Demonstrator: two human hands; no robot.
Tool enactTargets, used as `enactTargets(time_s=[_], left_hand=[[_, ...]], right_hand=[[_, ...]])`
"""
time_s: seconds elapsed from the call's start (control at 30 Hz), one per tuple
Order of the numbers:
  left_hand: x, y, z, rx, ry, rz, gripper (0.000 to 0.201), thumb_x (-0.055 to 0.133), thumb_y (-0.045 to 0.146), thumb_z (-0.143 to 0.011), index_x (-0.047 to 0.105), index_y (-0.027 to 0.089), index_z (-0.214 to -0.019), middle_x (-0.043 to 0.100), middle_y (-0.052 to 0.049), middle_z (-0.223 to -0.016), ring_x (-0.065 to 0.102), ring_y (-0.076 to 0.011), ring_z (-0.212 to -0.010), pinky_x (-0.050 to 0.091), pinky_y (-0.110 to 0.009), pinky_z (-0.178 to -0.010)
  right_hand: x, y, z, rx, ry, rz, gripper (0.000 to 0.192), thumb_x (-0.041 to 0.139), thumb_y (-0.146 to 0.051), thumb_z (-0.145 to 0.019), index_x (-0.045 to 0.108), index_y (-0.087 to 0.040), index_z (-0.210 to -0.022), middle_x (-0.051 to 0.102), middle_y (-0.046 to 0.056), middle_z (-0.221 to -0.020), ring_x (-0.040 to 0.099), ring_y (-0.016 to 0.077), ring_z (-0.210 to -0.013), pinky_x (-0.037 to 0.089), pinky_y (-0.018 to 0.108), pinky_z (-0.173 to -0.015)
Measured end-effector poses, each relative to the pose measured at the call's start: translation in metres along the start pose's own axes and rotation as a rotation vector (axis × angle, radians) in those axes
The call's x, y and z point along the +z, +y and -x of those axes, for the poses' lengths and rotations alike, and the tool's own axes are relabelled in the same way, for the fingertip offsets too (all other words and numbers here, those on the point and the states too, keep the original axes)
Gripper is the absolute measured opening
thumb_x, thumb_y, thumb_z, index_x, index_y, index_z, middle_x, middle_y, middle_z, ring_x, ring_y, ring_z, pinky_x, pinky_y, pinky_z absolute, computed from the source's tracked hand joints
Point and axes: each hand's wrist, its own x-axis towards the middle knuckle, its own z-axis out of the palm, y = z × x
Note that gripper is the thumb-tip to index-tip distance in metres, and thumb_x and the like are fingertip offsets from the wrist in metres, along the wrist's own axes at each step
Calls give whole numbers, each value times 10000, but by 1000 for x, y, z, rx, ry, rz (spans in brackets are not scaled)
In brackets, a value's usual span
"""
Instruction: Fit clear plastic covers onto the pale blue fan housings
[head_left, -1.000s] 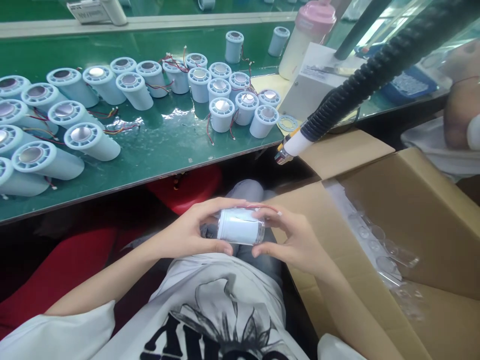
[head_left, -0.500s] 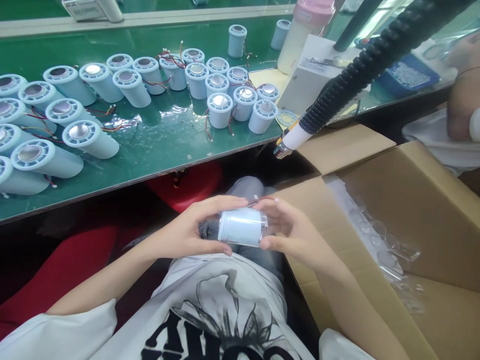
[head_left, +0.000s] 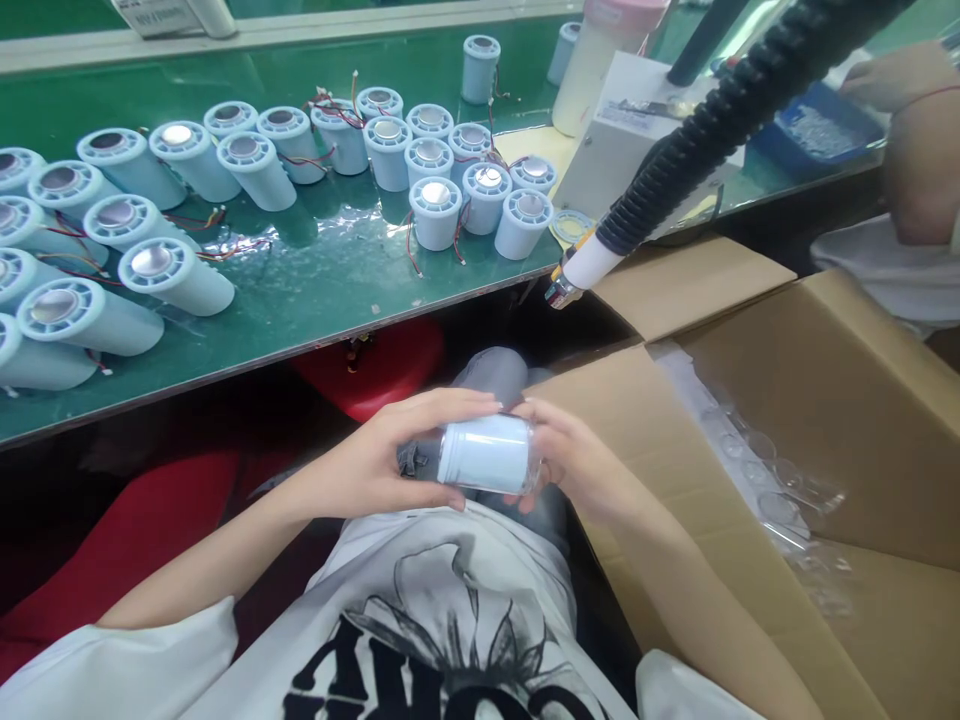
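Both forearms angle inward over the lap. The left hand [head_left: 375, 455] grips the cylinder [head_left: 491, 453], fingers above, thumb below; the right hand [head_left: 581, 460] curls about its right end, too blurred to tell whether it grips. Half a second ago the right thumb lay along that end's lower edge; now blurred fingertips show there. The cylinder is pale blue inside glossy, clear plastic. Beyond the hands, spoke-rimmed cylinders [head_left: 435, 212] stand on the green bench [head_left: 315, 290].

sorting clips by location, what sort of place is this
Probably a factory assembly line: many matching blue cylinders are set out on a long green table, with a black ribbed hose and an open cardboard box nearby.
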Motion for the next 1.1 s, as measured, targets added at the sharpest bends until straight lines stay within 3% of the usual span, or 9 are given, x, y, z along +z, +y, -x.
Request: enactTargets(time_s=[0.2,0.33,0.53,0.67,0.77,0.87,0.93,1.0,1.1], left_hand=[[0,1,-1,30,-7,-7,794,793,166,-711,444,344,-1402,463,-83,-1467,436,-291,-1349,403,-417,-1094],[1,2,-1,39,4,13,746,788,163,-715,484,330,-1375,451,-99,-1472,418,-308,-1358,399,-439,-1090],[2,3,-2,47,9,-12,774,796,166,-706,470,341,-1385,463,-96,-1457,431,-303,-1340,407,-432,-1078],[5,6,-1,-10,50,6,732,778,158,-720,485,325,-1370,535,-84,-1370,501,-272,-1261,454,-366,-1029],[8,11,0,-153,101,143,684,760,158,-742,498,341,-1347,553,-54,-1327,577,-225,-1157,515,-283,-935],[10,18,0,-247,113,292,637,741,158,-769,509,362,-1326,586,-24,-1267,637,-184,-1052,538,-235,-868],[10,21,0,-287,105,379,610,724,165,-791,504,364,-1324,616,-15,-1214,658,-170,-1002,545,-223,-840],[9,22,-1,-306,92,423,579,702,188,-816,498,366,-1328,630,-15,-1190,664,-167,-978,552,-215,-800],[5,20,-1,-283,68,382,624,728,227,-796,490,368,-1355,591,-36,-1289,647,-202,-1042,557,-241,-817]], right_hand=[[6,1,0,91,-19,-85,557,651,-666,-732,517,-185,-980,645,-12,-536,639,152,-436,474,168,-349],[9,-3,0,181,-82,-137,636,569,-731,-749,610,-135,-968,685,40,-589,615,124,-405,452,152,-336],[11,-5,0,321,-131,-149,769,319,-759,-854,669,-95,-686,646,65,-550,578,79,-385,418,117,-329],[12,-2,2,307,-138,-46,849,173,-816,-827,616,-120,-627,600,57,-501,544,88,-354,388,140,-301],[8,2,5,82,100,241,688,261,-727,-888,589,-151,-703,622,50,-560,575,125,-404,452,199,-348],[0,5,8,-427,325,644,182,490,-334,-950,582,-181,-986,697,100,-991,695,195,-836,593,302,-696],[-5,7,8,-762,200,820,381,537,-114,-895,480,-249,-1247,492,108,-1413,535,240,-1243,517,410,-971],[-7,7,8,-948,20,905,611,536,-5,-855,409,-326,-1359,315,55,-1548,370,235,-1386,422,445,-1085],[-5,8,8,-834,-38,793,627,653,-63,-832,463,-349,-1356,459,35,-1462,459,221,-1325,449,388,-1071]])
